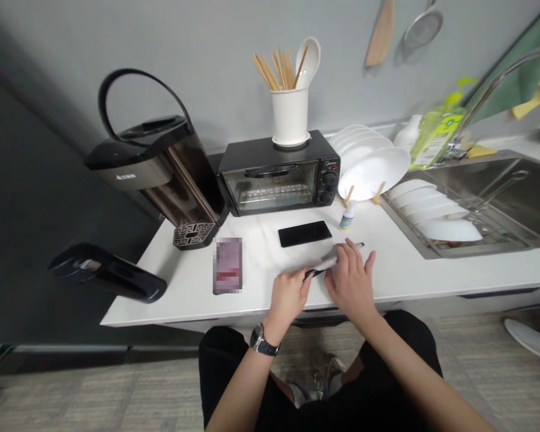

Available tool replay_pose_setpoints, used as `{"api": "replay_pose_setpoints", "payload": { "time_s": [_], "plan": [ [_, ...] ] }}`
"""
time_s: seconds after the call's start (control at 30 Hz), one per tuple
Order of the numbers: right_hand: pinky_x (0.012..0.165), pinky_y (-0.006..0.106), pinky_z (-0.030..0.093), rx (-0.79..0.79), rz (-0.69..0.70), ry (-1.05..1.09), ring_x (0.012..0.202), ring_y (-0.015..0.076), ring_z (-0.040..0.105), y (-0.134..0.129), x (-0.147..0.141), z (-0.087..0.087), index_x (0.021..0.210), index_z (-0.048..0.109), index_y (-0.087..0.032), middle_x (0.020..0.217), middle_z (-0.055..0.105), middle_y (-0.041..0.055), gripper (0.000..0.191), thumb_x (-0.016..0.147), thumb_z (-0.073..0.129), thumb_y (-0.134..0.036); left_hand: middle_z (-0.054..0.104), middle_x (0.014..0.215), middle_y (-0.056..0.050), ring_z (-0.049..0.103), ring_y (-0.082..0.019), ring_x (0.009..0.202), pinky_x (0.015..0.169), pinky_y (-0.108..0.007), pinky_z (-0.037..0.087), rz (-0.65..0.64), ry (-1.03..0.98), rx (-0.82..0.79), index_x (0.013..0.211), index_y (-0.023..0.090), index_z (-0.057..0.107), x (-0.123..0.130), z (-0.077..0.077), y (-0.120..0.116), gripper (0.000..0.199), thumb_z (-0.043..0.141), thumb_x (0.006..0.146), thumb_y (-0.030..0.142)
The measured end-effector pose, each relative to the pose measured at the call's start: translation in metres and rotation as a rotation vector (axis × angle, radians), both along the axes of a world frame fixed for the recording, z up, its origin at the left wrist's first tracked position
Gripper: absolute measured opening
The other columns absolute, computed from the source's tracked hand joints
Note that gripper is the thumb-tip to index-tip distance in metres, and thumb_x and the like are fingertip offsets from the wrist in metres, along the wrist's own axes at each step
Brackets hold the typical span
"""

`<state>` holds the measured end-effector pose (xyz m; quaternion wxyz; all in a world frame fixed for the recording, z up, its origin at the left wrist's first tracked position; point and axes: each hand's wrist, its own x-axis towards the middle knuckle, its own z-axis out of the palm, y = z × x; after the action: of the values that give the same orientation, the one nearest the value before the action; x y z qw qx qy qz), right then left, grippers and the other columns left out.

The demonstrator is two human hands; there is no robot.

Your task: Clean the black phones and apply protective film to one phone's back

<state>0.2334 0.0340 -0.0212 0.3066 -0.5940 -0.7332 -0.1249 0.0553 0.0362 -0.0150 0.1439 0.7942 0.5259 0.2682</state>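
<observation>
A thin grey item with dark ends (327,263) lies slantwise between my hands, low over the white counter; its kind is hard to make out. My left hand (290,295), with a black watch (264,342) on the wrist, pinches its near black end. Across its other part, the fingers of my right hand (351,277) are bent over it, little finger held apart; a dark tip pokes out beyond them. Just behind lies a black phone (305,234), face up. A small white bottle (347,216) with a blue and yellow label stands past my right fingertips.
A toaster oven (276,180) carries a white utensil holder (290,117). Left are a drinks dispenser (162,174), a dark flask-like object (112,273) and a blurred-out phone-like object (228,266). Right are racked plates (373,171), a sink (513,192) holding dishes, and soap (436,135).
</observation>
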Motion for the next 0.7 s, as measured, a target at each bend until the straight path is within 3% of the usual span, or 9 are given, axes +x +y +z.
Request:
{"api": "replay_pose_setpoints", "payload": {
  "time_s": [0.1, 0.2, 0.3, 0.37, 0.47, 0.57, 0.63, 0.7],
  "plan": [
    [0.122, 0.074, 0.019, -0.031, -0.033, 0.073, 0.159, 0.0443, 0.025, -0.017, -0.042, -0.004, 0.155, 0.035, -0.002, 0.155, 0.048, 0.0294, 0.064, 0.095, 0.046, -0.018, 0.081, 0.092, -0.008, 0.077, -0.023, 0.079, 0.072, -0.03, 0.055, 0.031, 0.031, -0.038, 0.102, 0.019, 0.076, 0.0, -0.003, 0.002, 0.022, 0.054, 0.104, 0.023],
    [0.126, 0.069, 0.014, -0.085, 0.201, 0.025, 0.159, 0.0375, 0.026, -0.03, -0.064, -0.01, 0.159, 0.035, -0.005, 0.157, 0.05, 0.0242, 0.068, 0.092, 0.042, -0.01, 0.081, 0.09, -0.012, 0.076, -0.025, 0.076, 0.069, -0.032, 0.055, 0.039, 0.093, -0.084, 0.096, 0.015, 0.077, -0.002, -0.008, 0.003, 0.023, 0.055, 0.092, 0.006],
    [0.129, 0.064, 0.005, -0.07, 0.399, -0.051, 0.156, 0.0314, 0.034, -0.03, -0.053, -0.012, 0.161, 0.038, -0.01, 0.156, 0.054, 0.0189, 0.069, 0.092, 0.044, -0.011, 0.08, 0.087, -0.013, 0.076, -0.025, 0.074, 0.068, -0.032, 0.056, 0.038, 0.127, -0.096, 0.094, 0.013, 0.076, -0.004, -0.01, 0.004, 0.03, 0.054, 0.082, -0.001],
    [0.13, 0.062, 0.001, -0.057, 0.441, -0.104, 0.152, 0.0286, 0.041, -0.022, -0.031, -0.01, 0.159, 0.042, -0.016, 0.155, 0.057, 0.0152, 0.064, 0.095, 0.046, -0.013, 0.079, 0.081, -0.011, 0.075, -0.025, 0.071, 0.067, -0.032, 0.056, 0.044, 0.128, -0.092, 0.086, 0.015, 0.075, -0.006, -0.01, 0.003, 0.024, 0.056, 0.083, 0.001],
    [0.13, 0.062, 0.005, -0.048, 0.353, -0.144, 0.145, 0.0288, 0.05, -0.004, 0.014, -0.004, 0.154, 0.047, -0.018, 0.15, 0.061, 0.0145, 0.057, 0.097, 0.047, -0.015, 0.079, 0.081, -0.007, 0.076, -0.022, 0.072, 0.069, -0.03, 0.057, 0.028, 0.041, -0.083, 0.088, 0.019, 0.075, -0.006, -0.008, 0.002, 0.019, 0.058, 0.095, 0.013],
    [0.126, 0.067, 0.018, -0.019, 0.162, -0.127, 0.137, 0.0349, 0.056, 0.012, 0.048, -0.001, 0.147, 0.049, -0.013, 0.14, 0.064, 0.0197, 0.051, 0.096, 0.051, -0.018, 0.082, 0.102, -0.004, 0.079, -0.02, 0.088, 0.081, -0.028, 0.06, -0.027, -0.105, -0.103, 0.117, 0.026, 0.075, -0.006, -0.004, 0.0, 0.025, 0.054, 0.104, 0.021],
    [0.122, 0.071, 0.025, -0.012, 0.071, -0.074, 0.138, 0.0407, 0.054, 0.015, 0.051, -0.002, 0.146, 0.047, -0.011, 0.139, 0.062, 0.0237, 0.053, 0.095, 0.052, -0.021, 0.081, 0.117, -0.002, 0.078, -0.019, 0.1, 0.089, -0.029, 0.06, -0.061, -0.163, -0.135, 0.13, 0.03, 0.07, -0.006, -0.002, 0.0, 0.033, 0.051, 0.106, 0.021],
    [0.118, 0.076, 0.029, -0.013, 0.015, 0.001, 0.148, 0.0484, 0.041, 0.009, 0.034, -0.005, 0.149, 0.041, -0.007, 0.144, 0.056, 0.0281, 0.06, 0.093, 0.053, -0.024, 0.08, 0.122, -0.002, 0.077, -0.019, 0.105, 0.094, -0.029, 0.06, -0.062, -0.171, -0.158, 0.133, 0.031, 0.069, -0.005, -0.002, -0.001, 0.035, 0.05, 0.106, 0.021]
  ]
}}
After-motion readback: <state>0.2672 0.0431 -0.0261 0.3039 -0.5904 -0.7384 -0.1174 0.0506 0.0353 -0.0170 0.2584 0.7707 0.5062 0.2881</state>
